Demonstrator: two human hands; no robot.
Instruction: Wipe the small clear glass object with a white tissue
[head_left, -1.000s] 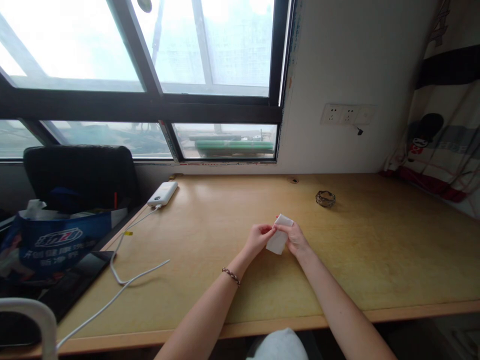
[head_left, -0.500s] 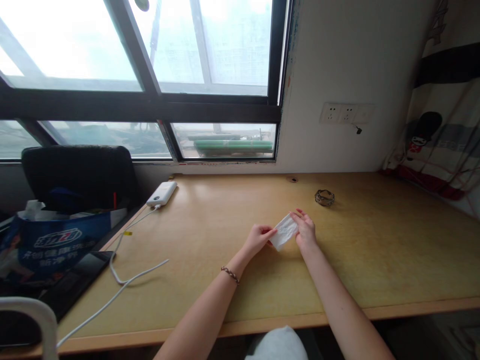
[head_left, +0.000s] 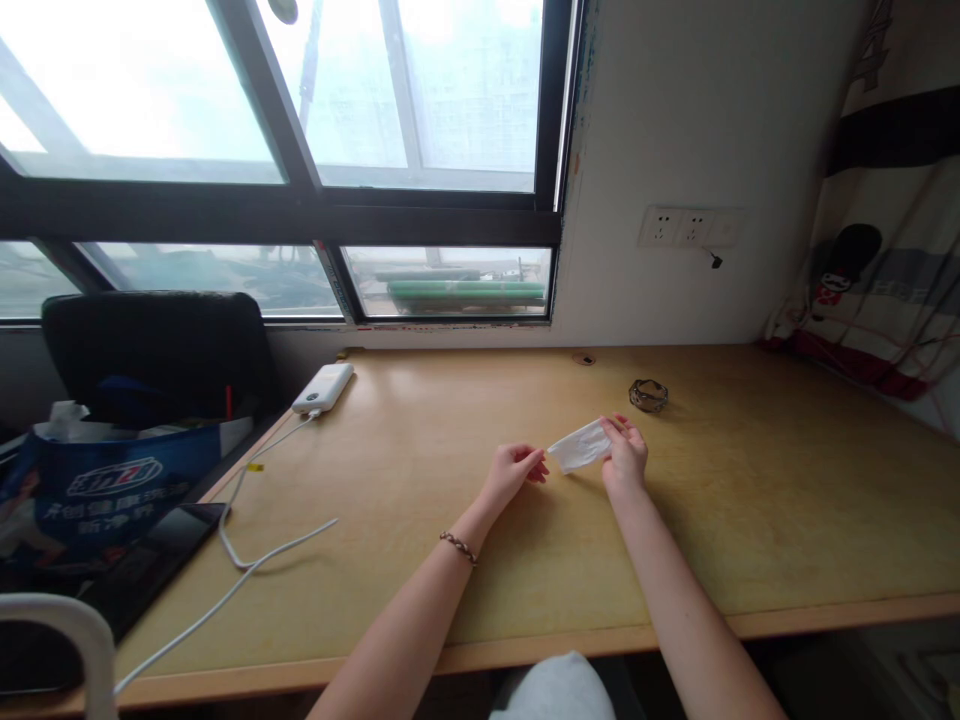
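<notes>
A white, thin folded sheet that looks like a paper tissue is held above the desk, slightly creased and stretched out sideways. My right hand pinches its right end between thumb and fingers. At the other end, my left hand has thumb and forefinger pressed together at the tissue's upper left corner, the other fingers curled beneath. The tiny bit of corner between those fingertips is hard to make out. A braided bracelet circles the left wrist.
On the wooden desk, a dark openwork ring-shaped object lies beyond my right hand. A white power bank with a white cable is at the left edge. Left of the desk are a blue bag and a black chair.
My hands have moved apart, the right one going right and slightly away. More of the tissue's length shows between them, and its left end now tapers to the left fingertips.
</notes>
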